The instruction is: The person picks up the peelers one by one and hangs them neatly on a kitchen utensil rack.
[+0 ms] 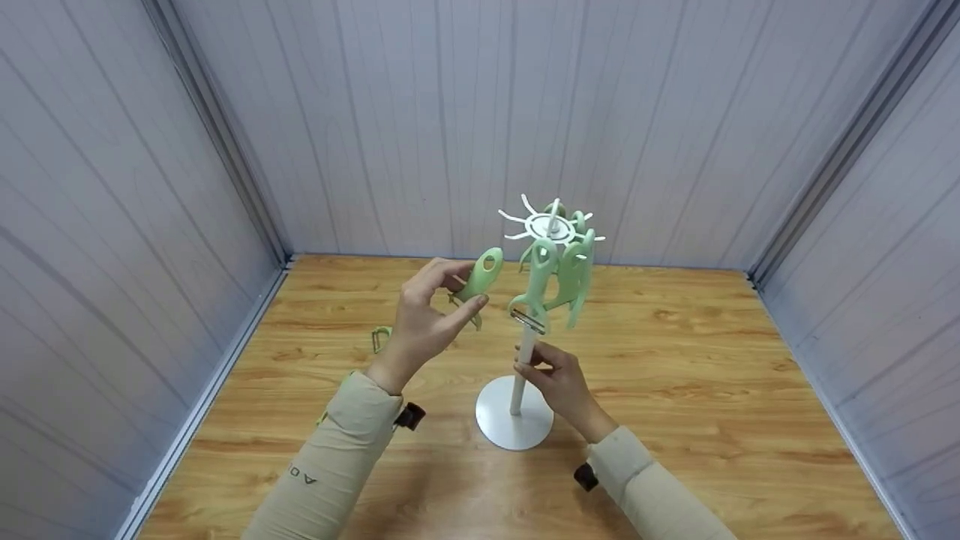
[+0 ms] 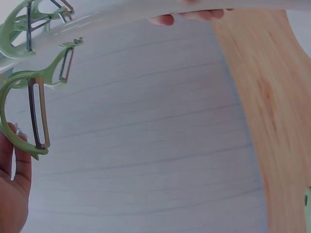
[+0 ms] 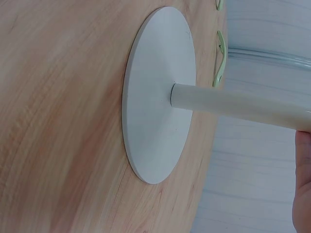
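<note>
My left hand [image 1: 424, 319] pinches a light green Y-shaped peeler [image 1: 484, 276] between thumb and fingers, its holed handle end pointing up. In the left wrist view, the metal blade of this peeler [image 2: 43, 114] shows beside the left fingers [image 2: 22, 167]. Just to the right stands a white rack [image 1: 517, 394] with a ring of curved hooks [image 1: 551, 227] at its top. Several green peelers [image 1: 538, 274] hang by their handle holes from the right and front hooks. Low on the pole, my right hand [image 1: 559, 381] grips it with thumb and fingers.
The rack's round white base [image 3: 158, 126] rests on the wooden table [image 1: 675, 360]. Left of the left wrist lies another green peeler [image 1: 382, 337]; a bit of green [image 1: 322, 418] pokes out by the left sleeve. Pale panel walls [image 1: 450, 135] enclose the table at the back and sides.
</note>
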`<state>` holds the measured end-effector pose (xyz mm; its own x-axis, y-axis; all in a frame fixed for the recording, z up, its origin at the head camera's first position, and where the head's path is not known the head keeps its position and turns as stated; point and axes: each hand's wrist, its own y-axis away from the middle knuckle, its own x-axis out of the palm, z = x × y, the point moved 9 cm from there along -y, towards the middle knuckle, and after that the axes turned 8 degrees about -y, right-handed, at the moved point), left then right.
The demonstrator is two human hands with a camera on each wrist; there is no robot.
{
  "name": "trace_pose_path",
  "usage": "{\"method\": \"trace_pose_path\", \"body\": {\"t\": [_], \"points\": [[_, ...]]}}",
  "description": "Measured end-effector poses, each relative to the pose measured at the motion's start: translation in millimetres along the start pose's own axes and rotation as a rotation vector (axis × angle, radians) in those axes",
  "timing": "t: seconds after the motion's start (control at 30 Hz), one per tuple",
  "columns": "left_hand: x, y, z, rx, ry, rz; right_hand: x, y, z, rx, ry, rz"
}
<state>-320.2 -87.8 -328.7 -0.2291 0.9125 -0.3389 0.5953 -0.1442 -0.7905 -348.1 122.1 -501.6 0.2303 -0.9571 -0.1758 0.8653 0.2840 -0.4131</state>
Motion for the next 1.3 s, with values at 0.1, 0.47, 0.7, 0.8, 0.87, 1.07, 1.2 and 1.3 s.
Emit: {"method": "trace_pose_path", "body": {"t": [0.1,0.47,0.7,0.8,0.87,1.07,1.2,1.3], "points": [[-2.9,-3.3,-10.0,0.036,0.01,-0.023,-0.1,0.3,0.6,-0.013,0.0,-0.003],[-10.6,-13.0,-33.5,0.128,0.039,-0.083,-0.6,1.3,0.7,-0.023,-0.02,-0.013],[-8.7,-18.9,-35.5,0.112,0.058,-0.073,-1.0,0.6,-0.6,-0.027,-0.017,-0.015],[-7.0,-20.6,-34.7,0.092,0.067,-0.065,-1.0,0.9,-1.2,-0.021,-0.014,-0.019],[-5.9,-21.5,-34.3,0.082,0.075,-0.063,-1.3,1.2,-1.7,-0.015,-0.01,-0.02],[-1.9,-24.1,-34.8,0.067,0.103,-0.059,-2.6,1.1,-0.1,-0.005,-0.007,-0.019],[1.3,-24.3,-34.0,0.06,0.112,-0.059,-1.6,0.6,0.8,0.0,-0.01,-0.015],[4.2,-23.7,-32.6,0.044,0.117,-0.06,-1.6,0.6,-0.8,-0.005,-0.007,-0.016]]}}
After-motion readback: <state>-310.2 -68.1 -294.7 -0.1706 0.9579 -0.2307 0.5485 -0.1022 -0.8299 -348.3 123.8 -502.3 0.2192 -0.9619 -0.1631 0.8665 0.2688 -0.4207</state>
